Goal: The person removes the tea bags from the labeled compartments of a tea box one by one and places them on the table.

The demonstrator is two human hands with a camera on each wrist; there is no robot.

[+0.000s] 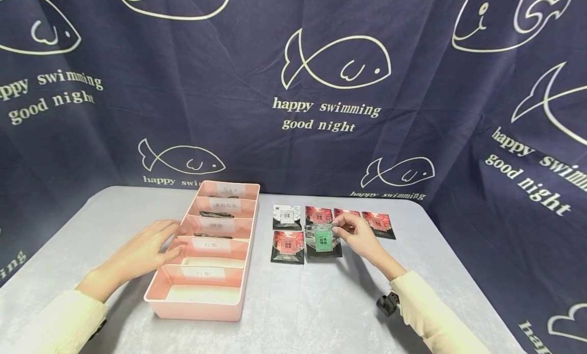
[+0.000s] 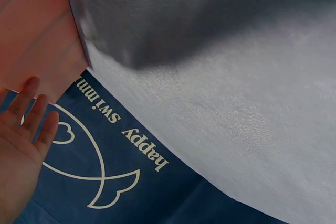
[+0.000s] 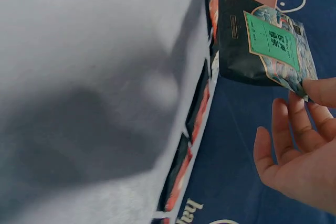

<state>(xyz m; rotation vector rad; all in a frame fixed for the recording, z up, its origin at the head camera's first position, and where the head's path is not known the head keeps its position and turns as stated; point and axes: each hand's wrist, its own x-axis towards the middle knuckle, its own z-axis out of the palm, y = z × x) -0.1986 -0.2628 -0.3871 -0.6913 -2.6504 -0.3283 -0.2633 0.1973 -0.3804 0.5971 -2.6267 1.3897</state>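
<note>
My right hand (image 1: 359,235) pinches a tea sachet with a green label (image 1: 323,241) by its upper right corner. In the right wrist view the sachet (image 3: 265,38) is lifted off the table, held between thumb and fingers. My left hand (image 1: 145,247) rests along the left rim of a long pink divided box (image 1: 197,309), its fingers fairly straight. The left wrist view shows the fingers at the box's outer wall (image 2: 39,40). Dark sachets (image 1: 216,214) stand in the three far compartments; the two near ones show bare floors.
Beside the box lie a white-labelled sachet (image 1: 286,217) and a red sachet (image 1: 287,247). More red sachets (image 1: 379,224) lie in the back row, partly behind the right hand. Paper labels (image 1: 203,274) mark the compartments. A dark blue fish-print curtain (image 1: 247,89) hangs behind the grey table (image 1: 321,313).
</note>
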